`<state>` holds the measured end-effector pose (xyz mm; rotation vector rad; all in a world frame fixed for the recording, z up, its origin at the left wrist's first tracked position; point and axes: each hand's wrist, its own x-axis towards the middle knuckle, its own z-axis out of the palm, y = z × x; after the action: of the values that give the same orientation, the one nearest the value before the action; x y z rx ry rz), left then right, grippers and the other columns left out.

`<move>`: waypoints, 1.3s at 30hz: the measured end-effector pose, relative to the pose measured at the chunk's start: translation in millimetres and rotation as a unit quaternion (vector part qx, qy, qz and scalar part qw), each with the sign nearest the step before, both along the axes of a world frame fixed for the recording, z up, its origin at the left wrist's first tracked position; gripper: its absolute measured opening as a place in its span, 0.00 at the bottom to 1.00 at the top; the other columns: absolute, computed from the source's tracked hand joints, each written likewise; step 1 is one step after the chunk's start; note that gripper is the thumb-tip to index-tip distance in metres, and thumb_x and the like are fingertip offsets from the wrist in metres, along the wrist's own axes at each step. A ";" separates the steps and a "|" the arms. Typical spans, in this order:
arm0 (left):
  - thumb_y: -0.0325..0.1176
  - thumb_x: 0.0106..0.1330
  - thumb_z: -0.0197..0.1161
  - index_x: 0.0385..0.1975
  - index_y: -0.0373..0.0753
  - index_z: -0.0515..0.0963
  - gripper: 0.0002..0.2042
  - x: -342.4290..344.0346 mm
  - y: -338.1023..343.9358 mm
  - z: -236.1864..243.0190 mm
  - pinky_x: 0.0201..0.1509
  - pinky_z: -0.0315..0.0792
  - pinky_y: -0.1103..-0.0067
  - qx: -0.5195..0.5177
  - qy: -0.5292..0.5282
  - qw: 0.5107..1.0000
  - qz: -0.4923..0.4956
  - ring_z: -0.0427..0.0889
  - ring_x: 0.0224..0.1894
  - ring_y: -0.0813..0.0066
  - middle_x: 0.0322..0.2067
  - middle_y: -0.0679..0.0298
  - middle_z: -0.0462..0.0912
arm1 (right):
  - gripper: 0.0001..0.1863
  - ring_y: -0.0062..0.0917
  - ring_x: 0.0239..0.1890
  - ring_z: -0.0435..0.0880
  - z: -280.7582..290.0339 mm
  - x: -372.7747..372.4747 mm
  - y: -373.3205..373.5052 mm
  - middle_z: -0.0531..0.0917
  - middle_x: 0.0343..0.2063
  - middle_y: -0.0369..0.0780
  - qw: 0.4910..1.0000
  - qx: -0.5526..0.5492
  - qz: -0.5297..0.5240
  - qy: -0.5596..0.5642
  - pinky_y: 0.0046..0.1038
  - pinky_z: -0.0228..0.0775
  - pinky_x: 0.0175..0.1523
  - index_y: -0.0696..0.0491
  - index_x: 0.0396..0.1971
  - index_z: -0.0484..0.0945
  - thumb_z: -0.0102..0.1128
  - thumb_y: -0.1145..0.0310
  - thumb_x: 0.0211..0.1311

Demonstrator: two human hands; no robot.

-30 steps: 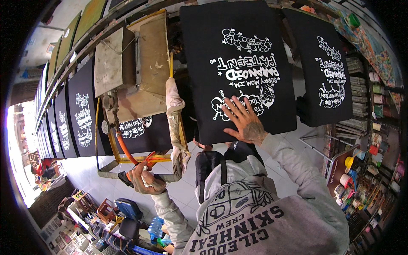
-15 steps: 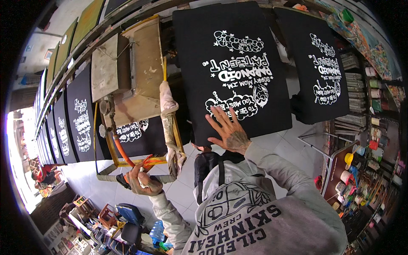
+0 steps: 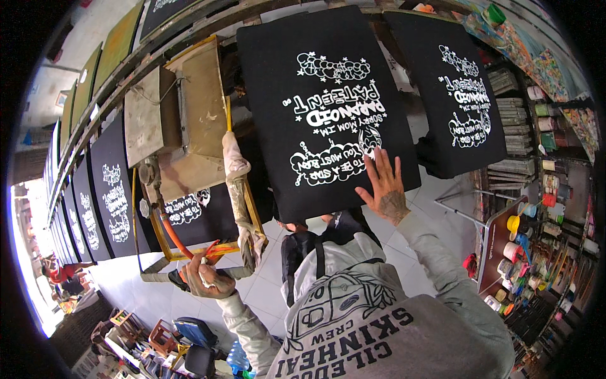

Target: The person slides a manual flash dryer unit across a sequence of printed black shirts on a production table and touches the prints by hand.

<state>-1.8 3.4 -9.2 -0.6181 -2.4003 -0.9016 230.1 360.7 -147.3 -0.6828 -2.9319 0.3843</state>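
Note:
My right hand (image 3: 386,194) lies open with fingers spread on a black T-shirt (image 3: 265,95), beside the lower edge of its white lettered print. That shirt is stretched flat on a board. At lower left my left hand (image 3: 207,275) is closed round the cloth-wrapped bar of a yellow metal frame (image 3: 257,218), close to the end of an orange hose (image 3: 169,221). The frame carries a dusty boxy metal heater (image 3: 149,114) with a valve. Beneath it another printed black shirt (image 3: 218,218) is partly hidden. The palm side of my left hand cannot be seen.
Another printed black shirt (image 3: 435,95) lies to the right, and several more stand in a row on the left. A brown-topped table (image 3: 499,246) and shelves of paint pots (image 3: 555,196) are at the right. A blue chair (image 3: 194,331) stands at lower left. A person in red (image 3: 60,271) is far left.
My right hand has slid right across the shirt, from the print's lower left part to beside its lower right. The view has shifted slightly. My left hand keeps its hold.

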 end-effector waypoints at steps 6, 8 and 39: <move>0.42 0.74 0.48 0.33 0.33 0.84 0.21 1.2 -1.9 0.4 0.35 0.69 0.69 0.000 -0.009 1.000 0.004 0.76 0.26 0.63 0.26 0.59 0.84 | 0.46 0.47 0.82 0.47 -0.4 0.4 -14.4 0.52 0.79 0.52 1.000 0.013 0.014 -0.002 0.63 0.33 0.79 0.53 0.80 0.52 0.54 0.42 0.72; 0.51 0.77 0.47 0.35 0.33 0.83 0.26 2.4 -3.3 1.3 0.35 0.73 0.71 -0.007 -0.028 1.000 0.008 0.79 0.31 0.64 0.28 0.58 0.82 | 0.46 0.47 0.81 0.48 0.3 -0.8 -14.4 0.52 0.79 0.52 1.000 0.012 -0.017 0.024 0.65 0.34 0.78 0.53 0.79 0.52 0.55 0.42 0.72; 0.41 0.73 0.49 0.31 0.32 0.84 0.20 1.7 1.4 4.5 0.34 0.69 0.71 -0.005 0.004 1.000 0.002 0.76 0.25 0.65 0.22 0.60 0.81 | 0.43 0.43 0.80 0.54 9.9 -46.0 5.6 0.62 0.76 0.41 0.992 0.008 0.120 0.035 0.65 0.37 0.79 0.47 0.77 0.59 0.64 0.46 0.67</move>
<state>-0.1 4.8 -4.7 -0.6195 -2.4003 -0.8834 184.2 366.3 -137.5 -0.3065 -2.9536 0.3951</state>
